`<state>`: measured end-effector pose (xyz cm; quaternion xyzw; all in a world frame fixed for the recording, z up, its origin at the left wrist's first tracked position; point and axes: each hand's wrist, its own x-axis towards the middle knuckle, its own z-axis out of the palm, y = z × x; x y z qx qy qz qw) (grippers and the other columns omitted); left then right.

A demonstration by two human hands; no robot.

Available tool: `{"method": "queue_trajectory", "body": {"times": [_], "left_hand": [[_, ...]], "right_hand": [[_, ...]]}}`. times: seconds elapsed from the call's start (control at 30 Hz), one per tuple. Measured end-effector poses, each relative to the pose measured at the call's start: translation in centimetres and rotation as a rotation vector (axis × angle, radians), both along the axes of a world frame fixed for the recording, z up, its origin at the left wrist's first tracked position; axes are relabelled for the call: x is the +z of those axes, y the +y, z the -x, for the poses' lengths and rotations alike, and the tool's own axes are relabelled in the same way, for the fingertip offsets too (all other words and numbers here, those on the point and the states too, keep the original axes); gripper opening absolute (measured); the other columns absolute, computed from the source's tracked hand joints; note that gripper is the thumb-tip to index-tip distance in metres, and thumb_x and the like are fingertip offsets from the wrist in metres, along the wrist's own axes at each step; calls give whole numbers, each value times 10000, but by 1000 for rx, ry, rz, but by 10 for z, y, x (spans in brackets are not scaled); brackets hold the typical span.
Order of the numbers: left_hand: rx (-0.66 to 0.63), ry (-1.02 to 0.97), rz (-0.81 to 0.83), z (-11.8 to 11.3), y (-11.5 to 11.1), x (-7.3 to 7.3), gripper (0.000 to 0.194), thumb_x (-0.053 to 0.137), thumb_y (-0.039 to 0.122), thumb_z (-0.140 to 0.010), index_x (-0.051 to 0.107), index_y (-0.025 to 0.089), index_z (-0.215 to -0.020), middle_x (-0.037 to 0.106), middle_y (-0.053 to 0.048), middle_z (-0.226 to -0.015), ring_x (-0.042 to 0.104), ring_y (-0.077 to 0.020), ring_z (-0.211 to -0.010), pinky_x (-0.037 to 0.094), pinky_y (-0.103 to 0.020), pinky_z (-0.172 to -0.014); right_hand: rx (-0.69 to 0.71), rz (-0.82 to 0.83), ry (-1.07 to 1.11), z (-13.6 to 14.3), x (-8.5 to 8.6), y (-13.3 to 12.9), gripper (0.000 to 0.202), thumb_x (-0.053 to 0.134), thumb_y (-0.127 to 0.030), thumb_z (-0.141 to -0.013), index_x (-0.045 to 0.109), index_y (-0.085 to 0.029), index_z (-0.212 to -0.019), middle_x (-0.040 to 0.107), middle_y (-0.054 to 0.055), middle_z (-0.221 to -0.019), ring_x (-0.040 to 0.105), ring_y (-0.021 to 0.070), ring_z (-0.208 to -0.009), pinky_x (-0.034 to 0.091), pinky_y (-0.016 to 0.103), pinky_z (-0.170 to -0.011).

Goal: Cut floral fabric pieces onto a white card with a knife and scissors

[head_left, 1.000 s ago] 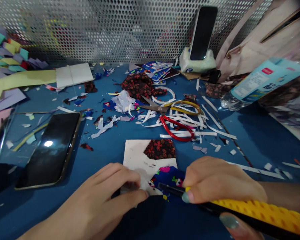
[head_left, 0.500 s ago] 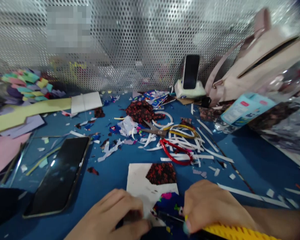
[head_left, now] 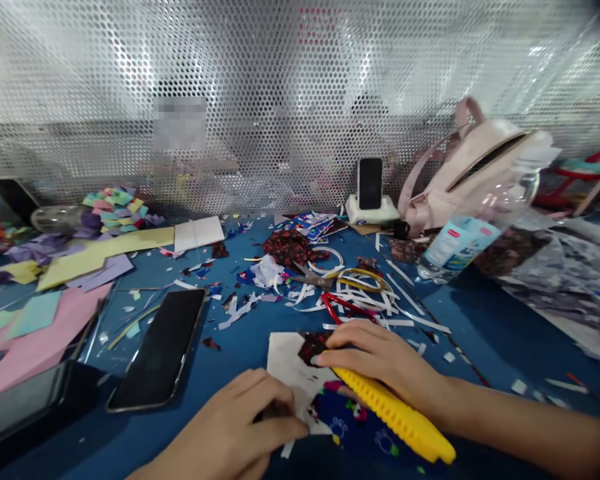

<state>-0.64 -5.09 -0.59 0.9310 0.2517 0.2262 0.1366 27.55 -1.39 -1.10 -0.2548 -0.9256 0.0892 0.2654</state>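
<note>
My right hand (head_left: 375, 360) is wrapped round a yellow utility knife (head_left: 395, 413), its ridged handle pointing down to the right. The knife's front end lies over a piece of dark red-flowered fabric (head_left: 310, 348) at the top of a white card (head_left: 285, 350); its tip is hidden by my fingers. Blue patterned fabric (head_left: 340, 423) covers the card's lower right and reaches past it. Fingers curled, my left hand (head_left: 240, 420) grips the card's lower left, thumb and forefinger close together on it.
Scissors (head_left: 317, 277) lie among white paper strips beyond the card. A phone (head_left: 160, 350) rests at left, near coloured paper (head_left: 80, 320). Behind are another phone (head_left: 370, 183) on a stand, a bottle (head_left: 455, 250), a pale backpack (head_left: 440, 187) and a perforated metal panel (head_left: 260, 120).
My right hand has moved up and left with the knife, from the blue fabric to the red-flowered piece. My left hand stays at the card. The camera view has tilted up and shifted left.
</note>
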Motion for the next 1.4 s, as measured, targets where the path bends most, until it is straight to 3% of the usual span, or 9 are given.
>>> {"method": "queue_trajectory", "body": {"times": [0.13, 0.3, 0.4, 0.53, 0.63, 0.73, 0.9, 1.1, 1.4], "left_hand": [[-40, 8, 87, 1, -3, 3, 465, 341, -9, -863, 634, 234, -1130, 611, -77, -1039, 568, -184, -901, 505, -280, -739], [4, 39, 67, 0, -4, 11, 455, 362, -40, -888, 611, 212, -1173, 602, -90, -1129, 550, -193, -1028, 495, -307, -870], [60, 10, 12, 1, -4, 12, 426, 393, -51, -897, 618, 205, -1154, 595, -81, -1126, 528, -187, -1068, 477, -298, -913], [113, -19, -41, 3, -2, 10, 383, 433, -39, -920, 644, 218, -1108, 607, -64, -1086, 530, -177, -1055, 471, -293, -924], [158, -80, -28, 5, -2, 6, 332, 448, 22, -966, 676, 249, -1047, 630, -32, -1032, 542, -158, -1018, 471, -266, -899], [216, -139, 12, 4, -5, 3, 247, 494, 152, -1009, 703, 282, -1003, 655, -2, -979, 564, -144, -977, 478, -243, -867], [274, -204, -138, 3, -4, 14, 244, 517, 208, -1018, 731, 294, -941, 671, 17, -895, 585, -131, -917, 484, -248, -851], [234, -180, -371, 3, -1, 34, 150, 610, 197, -962, 725, 280, -910, 672, 24, -824, 608, -139, -789, 524, -289, -763], [197, -178, -349, 2, -7, 13, 162, 578, 158, -976, 705, 257, -989, 684, 17, -903, 604, -147, -848, 465, -337, -853]], "right_hand": [[27, 81, 269, 4, 5, -5, 223, 565, -262, -862, 609, -195, -1069, 681, 68, -927, 617, 202, -870, 518, 350, -797], [-4, 223, 544, 5, 4, -10, 164, 499, -313, -909, 550, -209, -794, 542, 16, -670, 512, 165, -637, 423, 297, -612], [-27, 184, 626, 0, -4, -7, 130, 571, -251, -853, 469, -227, -777, 475, -13, -667, 462, 152, -612, 395, 291, -597], [-147, 182, 547, -8, -2, -4, 100, 597, -218, -810, 532, -229, -886, 570, 10, -765, 552, 164, -687, 455, 287, -628], [-212, 428, 477, -10, 5, -7, 70, 559, -252, -883, 590, -210, -930, 611, -7, -691, 586, 124, -584, 449, 223, -533], [-181, 711, 546, -10, 3, -7, 122, 514, -298, -977, 581, -200, -948, 538, -74, -506, 492, 69, -389, 365, 164, -410], [-145, 675, 639, -10, -13, 0, 132, 618, -270, -949, 509, -206, -914, 612, -48, -648, 606, 77, -537, 478, 179, -550], [-94, 863, 636, -8, -18, 1, 290, 707, -296, -888, 444, -223, -984, 661, -2, -822, 624, 97, -651, 506, 209, -611], [29, 918, 660, 0, -4, -11, 408, 778, -205, -803, 417, -246, -988, 546, -44, -883, 552, 85, -724, 495, 213, -659]]}}
